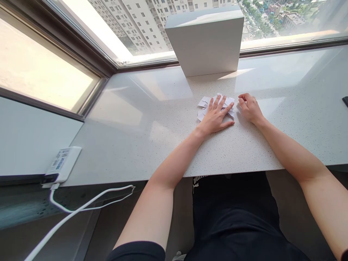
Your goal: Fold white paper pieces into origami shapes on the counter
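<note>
On the speckled stone sill [152, 145], well back from its near edge, a small pile of white paper pieces [217, 105] lay just in front of a white box [209, 43] that stood against the window [136, 25]. The left hand [216, 116] lay flat upon the pile, palm down and fingers spread, pressing the pieces onto the stone; scraps showed past the fingertips on the far side and at the left of the hand. The right hand [250, 108] rested just to the right of the pile, its fingers curled loosely inward, their tips close to the pile's right edge; whether they pinched a scrap could not be told. So the pile lay directly beneath the left hand and immediately to the left of the right hand, with the left hand the nearer of the two. The heap had no clear long axis, though it spread a little wider from left to right than from near to far.

Far of the pile the box left only a narrow strip of sill. To the left and right the surface ran on bare, and toward the near edge there was wide room between the forearms. A white charger [63, 165] with its cable [81, 206] sat off at the near left, well apart, and a dark object [345, 100] showed at the right border.
</note>
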`<state>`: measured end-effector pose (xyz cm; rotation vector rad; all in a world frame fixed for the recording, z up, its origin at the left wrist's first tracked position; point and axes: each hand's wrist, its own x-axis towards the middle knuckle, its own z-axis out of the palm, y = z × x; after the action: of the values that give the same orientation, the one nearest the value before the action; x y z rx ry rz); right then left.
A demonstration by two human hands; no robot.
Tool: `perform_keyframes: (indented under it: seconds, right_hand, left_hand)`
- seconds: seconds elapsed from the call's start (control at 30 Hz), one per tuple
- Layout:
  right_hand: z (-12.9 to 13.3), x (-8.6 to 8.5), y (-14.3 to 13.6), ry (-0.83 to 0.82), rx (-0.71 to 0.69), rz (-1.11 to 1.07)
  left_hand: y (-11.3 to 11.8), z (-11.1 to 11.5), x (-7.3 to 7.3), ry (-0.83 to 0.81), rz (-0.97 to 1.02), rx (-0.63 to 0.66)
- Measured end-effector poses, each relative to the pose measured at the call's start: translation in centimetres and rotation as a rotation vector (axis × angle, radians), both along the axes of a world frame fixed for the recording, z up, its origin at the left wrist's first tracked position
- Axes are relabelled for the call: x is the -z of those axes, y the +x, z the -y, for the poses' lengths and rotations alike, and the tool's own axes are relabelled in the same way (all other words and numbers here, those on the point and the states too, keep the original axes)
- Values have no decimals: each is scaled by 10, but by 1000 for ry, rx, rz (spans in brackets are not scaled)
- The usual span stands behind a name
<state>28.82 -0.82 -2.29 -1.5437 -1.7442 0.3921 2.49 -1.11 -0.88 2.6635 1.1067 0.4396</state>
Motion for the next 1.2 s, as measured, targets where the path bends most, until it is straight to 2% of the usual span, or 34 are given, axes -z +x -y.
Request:
perform_keyframes:
  seconds: [0.17, 0.4, 0.47, 0.6, 0.77, 0.87, 1.07, 1.2]
  right_hand:
    - [9, -9, -5, -41, -121, 40]
    - [9, -11, 0, -128, -344, 14]
    - [7, -8, 3, -130, -337, -34]
    - [4, -4, 3, -82, -209, -51]
    - [4, -2, 0, -50, -169, -7]
    - [6, -3, 1, -55, -171, -7]
    - [13, -9, 5, -88, -194, -24]
    - [15, -10, 6, -104, -200, -13]
  left_hand:
    - [2, 0, -4, 6, -28, 120]
    - [-1, 1, 0, 4, -24, 75]
    - [-1, 2, -2, 0, -18, 62]
    - [-1, 6, -7, -25, -28, 25]
    - [-3, 6, -5, -45, -3, -85]
    - [-12, 0, -1, -50, 38, -164]
    - [-56, -23, 2, -76, 86, -376]
    - [-88, -28, -13, -114, 17, -634]
